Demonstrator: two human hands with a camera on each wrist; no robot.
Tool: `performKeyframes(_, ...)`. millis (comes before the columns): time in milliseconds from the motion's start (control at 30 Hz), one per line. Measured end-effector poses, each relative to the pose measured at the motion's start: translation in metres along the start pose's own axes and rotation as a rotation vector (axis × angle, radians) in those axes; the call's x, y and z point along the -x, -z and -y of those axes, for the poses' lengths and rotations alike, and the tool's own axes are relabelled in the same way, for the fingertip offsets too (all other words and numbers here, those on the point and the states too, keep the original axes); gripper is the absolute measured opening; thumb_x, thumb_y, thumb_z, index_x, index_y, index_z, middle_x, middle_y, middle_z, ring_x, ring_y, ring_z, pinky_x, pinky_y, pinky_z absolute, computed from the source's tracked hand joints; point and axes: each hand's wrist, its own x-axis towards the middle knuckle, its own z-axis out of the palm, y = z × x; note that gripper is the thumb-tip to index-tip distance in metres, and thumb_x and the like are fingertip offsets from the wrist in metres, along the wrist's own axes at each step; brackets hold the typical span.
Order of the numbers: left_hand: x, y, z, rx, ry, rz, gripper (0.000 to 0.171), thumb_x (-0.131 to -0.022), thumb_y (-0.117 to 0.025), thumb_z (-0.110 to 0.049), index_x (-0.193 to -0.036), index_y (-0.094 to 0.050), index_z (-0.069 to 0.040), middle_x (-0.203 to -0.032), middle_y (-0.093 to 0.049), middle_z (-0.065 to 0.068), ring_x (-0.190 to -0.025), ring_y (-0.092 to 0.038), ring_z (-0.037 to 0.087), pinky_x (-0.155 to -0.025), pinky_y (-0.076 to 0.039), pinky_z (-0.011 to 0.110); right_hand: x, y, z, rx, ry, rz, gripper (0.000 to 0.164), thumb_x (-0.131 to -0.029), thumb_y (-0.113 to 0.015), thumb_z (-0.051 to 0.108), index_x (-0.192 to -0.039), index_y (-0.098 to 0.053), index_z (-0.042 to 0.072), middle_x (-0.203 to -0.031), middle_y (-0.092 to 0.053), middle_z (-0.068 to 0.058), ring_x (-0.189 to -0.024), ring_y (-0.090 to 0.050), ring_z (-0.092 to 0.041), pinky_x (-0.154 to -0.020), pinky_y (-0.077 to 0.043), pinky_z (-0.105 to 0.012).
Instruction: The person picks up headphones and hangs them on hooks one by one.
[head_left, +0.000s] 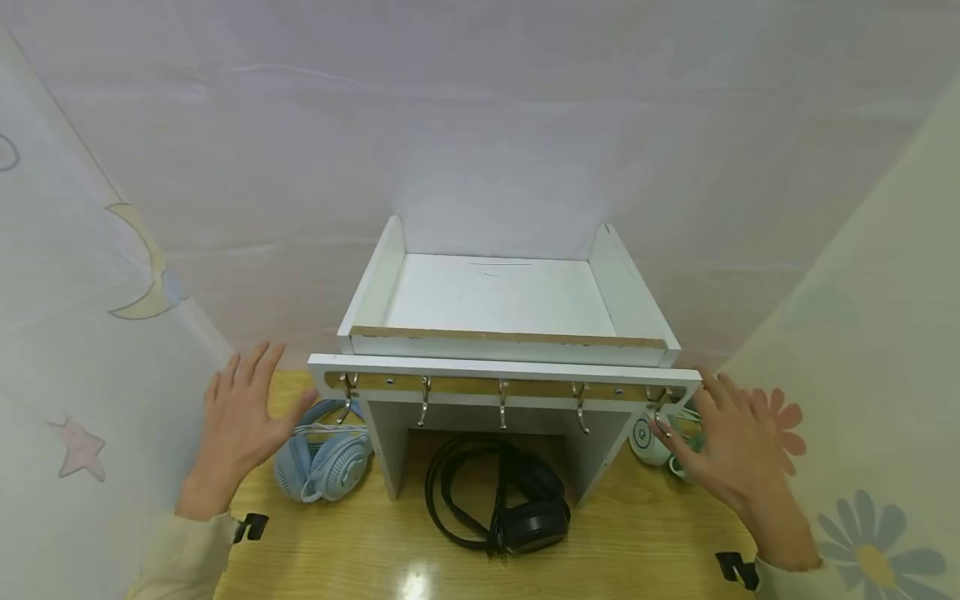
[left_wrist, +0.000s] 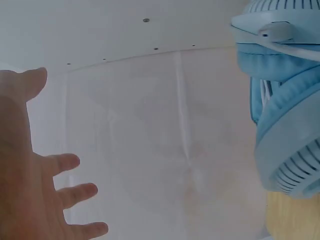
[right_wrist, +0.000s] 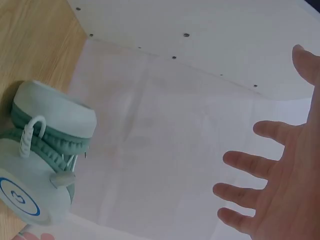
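Observation:
My left hand (head_left: 238, 425) is held up with fingers spread, left of a white wooden shelf (head_left: 495, 292); nothing is in it. Below and beside that hand, blue headphones (head_left: 330, 467) lie on the table, large in the left wrist view too. On the other side, my right hand (head_left: 738, 446) is also spread and holds nothing, its thumb near the last hook of the hook rail (head_left: 510, 367). White and green headphones (right_wrist: 55, 115) lie beside it, partly hidden by the hand and rail in the head view. Black headphones (head_left: 532, 525) rest under the shelf's front.
The white shelf stands on a wooden table (head_left: 322, 550) against a pale cloth backdrop (head_left: 495, 125). Several metal hooks (head_left: 503, 404) hang off the front rail. Patterned cloth sides (head_left: 90, 333) close in on the left and right.

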Motion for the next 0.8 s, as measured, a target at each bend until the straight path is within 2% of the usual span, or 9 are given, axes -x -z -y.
performKeyframes(67, 0.002, -0.002, 0.001, 0.008, 0.026, -0.019, 0.088, -0.097, -0.067, -0.059, -0.166, -0.037, -0.013, -0.166, -0.04, 0.025, -0.146, -0.033, 0.06, -0.109, -0.024, 0.08, 0.002, 0.0, 0.007, -0.035, 0.013, -0.038, 0.073, -0.093, -0.073, 0.052, -0.144, -0.056, 0.004, -0.159, -0.049, -0.023, -0.142, -0.045, -0.052, -0.104, -0.031, -0.077)
performKeyframes(133, 0.005, -0.003, 0.003, 0.018, 0.044, -0.028, 0.086, -0.098, -0.068, -0.057, -0.165, -0.039, -0.012, -0.165, -0.041, 0.025, -0.144, -0.036, 0.058, -0.107, -0.027, 0.078, 0.003, 0.001, 0.014, -0.078, 0.028, -0.077, 0.071, -0.089, -0.077, 0.045, -0.146, -0.056, 0.007, -0.151, -0.056, -0.021, -0.131, -0.056, -0.047, -0.09, -0.044, -0.069)
performKeyframes(200, 0.007, -0.005, 0.005, 0.037, 0.059, -0.028, 0.084, -0.099, -0.067, -0.056, -0.165, -0.039, -0.012, -0.165, -0.041, 0.024, -0.143, -0.037, 0.057, -0.107, -0.028, 0.077, 0.005, 0.002, 0.021, -0.131, 0.042, -0.093, 0.072, -0.089, -0.078, 0.036, -0.151, -0.055, 0.011, -0.147, -0.059, -0.02, -0.124, -0.06, -0.046, -0.077, -0.049, -0.062)
performKeyframes(267, 0.009, -0.006, 0.006, 0.053, 0.073, -0.026, 0.083, -0.1, -0.067, -0.055, -0.165, -0.04, -0.011, -0.164, -0.042, 0.025, -0.143, -0.039, 0.057, -0.106, -0.031, 0.076, 0.006, 0.003, 0.027, -0.208, 0.042, -0.076, 0.075, -0.091, -0.076, 0.027, -0.16, -0.048, 0.017, -0.15, -0.059, -0.019, -0.126, -0.061, -0.045, -0.076, -0.051, -0.06)
performKeyframes(367, 0.013, -0.01, 0.01, 0.068, 0.093, -0.018, 0.08, -0.101, -0.065, -0.053, -0.164, -0.041, -0.009, -0.164, -0.043, 0.026, -0.141, -0.042, 0.058, -0.104, -0.033, 0.076, 0.008, 0.008, 0.035, -0.339, 0.019, -0.034, 0.081, -0.096, -0.072, 0.017, -0.168, -0.035, 0.027, -0.161, -0.051, -0.015, -0.144, -0.05, -0.039, -0.1, -0.047, -0.061)
performKeyframes(433, 0.015, -0.013, 0.013, 0.068, 0.105, -0.011, 0.079, -0.102, -0.063, -0.053, -0.163, -0.041, -0.008, -0.163, -0.043, 0.026, -0.139, -0.043, 0.059, -0.103, -0.035, 0.076, 0.008, 0.012, 0.041, -0.423, 0.015, -0.04, 0.08, -0.097, -0.068, 0.009, -0.167, -0.036, 0.029, -0.162, -0.05, -0.01, -0.15, -0.044, -0.025, -0.115, -0.04, -0.047)
performKeyframes(567, 0.018, -0.019, 0.019, 0.073, 0.144, 0.029, 0.079, -0.105, -0.06, -0.053, -0.162, -0.039, -0.004, -0.161, -0.043, 0.03, -0.137, -0.043, 0.06, -0.104, -0.035, 0.075, 0.005, 0.022, 0.051, -0.563, 0.058, -0.15, 0.074, -0.091, -0.062, -0.003, -0.161, -0.046, 0.017, -0.149, -0.06, -0.005, -0.139, -0.049, -0.001, -0.111, -0.03, -0.012)
performKeyframes(700, 0.022, -0.023, 0.024, 0.068, 0.203, 0.096, 0.083, -0.106, -0.056, -0.057, -0.162, -0.035, 0.001, -0.159, -0.041, 0.035, -0.136, -0.043, 0.062, -0.105, -0.036, 0.075, -0.003, 0.032, 0.06, -0.709, 0.151, -0.261, 0.073, -0.086, -0.057, -0.008, -0.158, -0.047, 0.001, -0.125, -0.064, 0.001, -0.12, -0.061, -0.002, -0.106, -0.04, -0.013)
performKeyframes(800, 0.026, -0.028, 0.026, 0.063, 0.256, 0.166, 0.087, -0.108, -0.05, -0.06, -0.163, -0.031, 0.005, -0.158, -0.039, 0.038, -0.132, -0.044, 0.065, -0.101, -0.039, 0.076, -0.007, 0.035, 0.063, -0.841, 0.231, -0.297, 0.069, -0.086, -0.05, -0.012, -0.155, -0.044, -0.01, -0.129, -0.065, -0.002, -0.122, -0.064, -0.011, -0.107, -0.044, -0.017)
